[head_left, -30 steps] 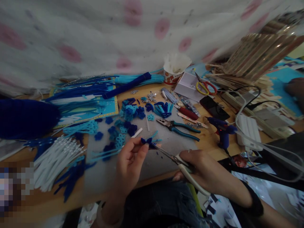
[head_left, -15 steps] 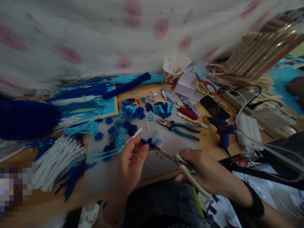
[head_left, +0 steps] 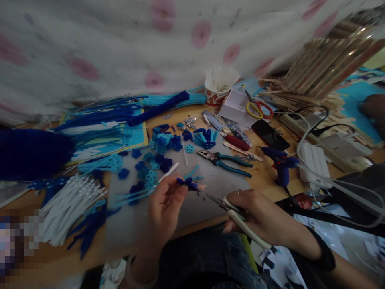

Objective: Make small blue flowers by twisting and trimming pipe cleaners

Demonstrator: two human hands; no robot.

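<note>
My left hand (head_left: 167, 200) pinches a small dark blue pipe-cleaner flower (head_left: 187, 182) between thumb and fingertips, over the grey mat (head_left: 192, 220). My right hand (head_left: 255, 212) is wrapped round long-nose pliers (head_left: 240, 222) with cream handles. Their narrow tip reaches the right side of the flower; whether the jaws grip it I cannot make out. Thin light blue stems (head_left: 194, 173) lie just behind the flower. Combination pliers (head_left: 224, 160) with teal handles rest beyond my hands. Blue fuzzy flowers (head_left: 164, 142) are heaped to the left of them.
White beaded stems (head_left: 72, 204) and a dark blue bundle (head_left: 33, 154) lie left. A paper cup (head_left: 218, 86), white box (head_left: 237, 106) and scissors (head_left: 255, 107) stand at the back. A phone (head_left: 270, 134), blue glue gun (head_left: 281, 164) and cables (head_left: 300, 140) are right. Another person's hand (head_left: 373, 110) shows far right.
The view has shifted slightly. Both hands keep nearly the same pose, with the pliers' tip still at the flower, which appears tilted a little differently.
</note>
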